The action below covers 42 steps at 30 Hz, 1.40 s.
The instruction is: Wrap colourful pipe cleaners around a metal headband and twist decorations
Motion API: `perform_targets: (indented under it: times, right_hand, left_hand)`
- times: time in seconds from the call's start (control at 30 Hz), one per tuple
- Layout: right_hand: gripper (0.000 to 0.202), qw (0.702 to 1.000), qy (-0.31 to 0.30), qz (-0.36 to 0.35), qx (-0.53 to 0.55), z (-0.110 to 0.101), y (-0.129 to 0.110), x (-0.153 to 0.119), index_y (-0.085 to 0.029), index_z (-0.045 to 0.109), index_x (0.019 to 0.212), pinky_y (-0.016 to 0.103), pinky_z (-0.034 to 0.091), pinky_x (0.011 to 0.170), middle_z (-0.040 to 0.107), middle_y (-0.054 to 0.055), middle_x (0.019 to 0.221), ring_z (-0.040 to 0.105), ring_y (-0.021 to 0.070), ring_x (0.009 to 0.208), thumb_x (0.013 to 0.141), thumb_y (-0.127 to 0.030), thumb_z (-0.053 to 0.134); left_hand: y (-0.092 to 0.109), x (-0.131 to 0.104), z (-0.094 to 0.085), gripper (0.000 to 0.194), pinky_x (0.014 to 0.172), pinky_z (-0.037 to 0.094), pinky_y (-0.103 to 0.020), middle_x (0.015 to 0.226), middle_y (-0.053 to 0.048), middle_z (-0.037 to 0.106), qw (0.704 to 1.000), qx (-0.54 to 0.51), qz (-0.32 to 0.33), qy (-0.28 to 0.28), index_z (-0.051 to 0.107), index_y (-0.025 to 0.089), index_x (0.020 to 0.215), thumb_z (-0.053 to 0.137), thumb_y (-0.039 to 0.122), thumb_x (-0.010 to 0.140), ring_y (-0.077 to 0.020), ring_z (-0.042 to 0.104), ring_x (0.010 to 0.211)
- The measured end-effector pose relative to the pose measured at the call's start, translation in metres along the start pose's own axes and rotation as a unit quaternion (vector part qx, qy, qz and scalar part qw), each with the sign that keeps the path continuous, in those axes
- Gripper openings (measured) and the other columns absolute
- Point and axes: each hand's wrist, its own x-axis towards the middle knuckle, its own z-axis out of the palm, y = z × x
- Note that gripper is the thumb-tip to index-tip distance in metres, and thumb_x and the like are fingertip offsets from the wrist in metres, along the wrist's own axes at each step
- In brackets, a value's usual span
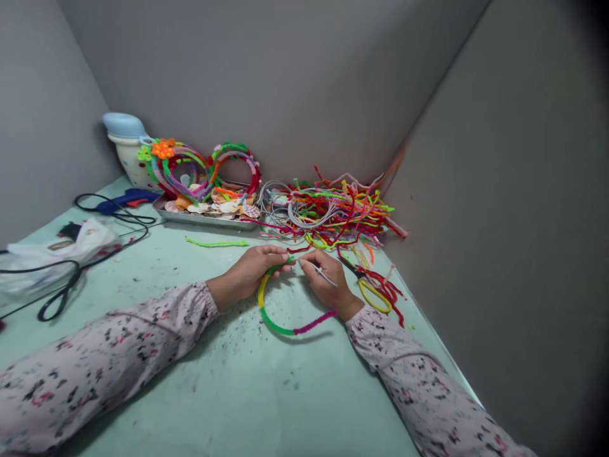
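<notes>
My left hand (267, 265) is closed in a pinch on the green upper end of a curved band (278, 328) wrapped in fuzzy pipe cleaner. Yellow, green and magenta stretches follow one another along its curve, and its magenta end lies near my right wrist. Close beside it, my right hand (326, 279) pinches a thin grey wire (327, 277) whose end sticks out past the fingers. Whether this wire runs into the band is hidden between the fingertips. A short red pipe cleaner (299, 249) lies just behind my hands.
A metal tray (209, 219) holds shells and finished colourful hoops (178, 168). Right of it are a pipe-cleaner heap (352, 209), wire coils (311, 212) and yellow-handled scissors (374, 295). At left are a lidded cup (130, 152), a blue tool (124, 200), black cable (71, 285) and plastic bag (90, 244).
</notes>
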Motion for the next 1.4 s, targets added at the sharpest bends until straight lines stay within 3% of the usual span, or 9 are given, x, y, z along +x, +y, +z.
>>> perform_targets:
  times: [0.4,0.7,1.13,1.4]
  right_hand:
    - [0.012,0.999,-0.006,0.033,0.014,-0.0005,-0.0029,0.0017,-0.02,0.063,0.08,0.025,0.042,0.065,0.064,0.0,0.075,0.057,0.0142,0.067,0.088,-0.026,0.056]
    - [0.015,0.995,-0.009,0.08,0.055,0.0002,-0.0021,0.0037,-0.019,0.061,0.077,0.026,0.043,0.062,0.061,0.0,0.071,0.055,0.0146,0.065,0.087,-0.029,0.055]
    - [0.017,0.98,-0.031,0.14,0.135,0.0025,0.0016,0.0038,-0.019,0.061,0.075,0.024,0.042,0.059,0.059,-0.002,0.066,0.053,0.0128,0.061,0.085,-0.032,0.058]
    - [0.015,0.985,-0.026,0.125,0.112,0.0021,0.0027,0.0037,-0.019,0.061,0.075,0.024,0.042,0.059,0.06,-0.002,0.067,0.053,0.0133,0.062,0.085,-0.03,0.057]
  left_hand:
    - [0.0012,-0.0047,0.0037,0.02,0.046,0.041,-0.013,0.069,0.0,0.063,0.998,0.027,0.056,0.001,0.06,0.015,0.088,0.072,0.015,0.072,-0.0085,0.063,0.06]
    - [-0.003,-0.0049,-0.0005,0.03,0.061,0.044,-0.02,0.074,0.0,0.067,0.987,0.084,0.136,0.0,0.061,0.016,0.091,0.077,0.022,0.066,-0.0103,0.061,0.066]
    - [0.0003,-0.0088,0.0012,0.014,0.064,0.043,-0.021,0.075,0.0,0.063,0.939,0.241,0.247,-0.006,0.06,0.017,0.086,0.066,0.02,0.073,-0.0117,0.059,0.07]
    - [-0.0046,-0.0058,-0.0001,0.024,0.065,0.046,-0.023,0.086,-0.004,0.069,0.944,0.24,0.226,0.008,0.06,0.018,0.096,0.066,0.021,0.073,-0.0149,0.063,0.077]
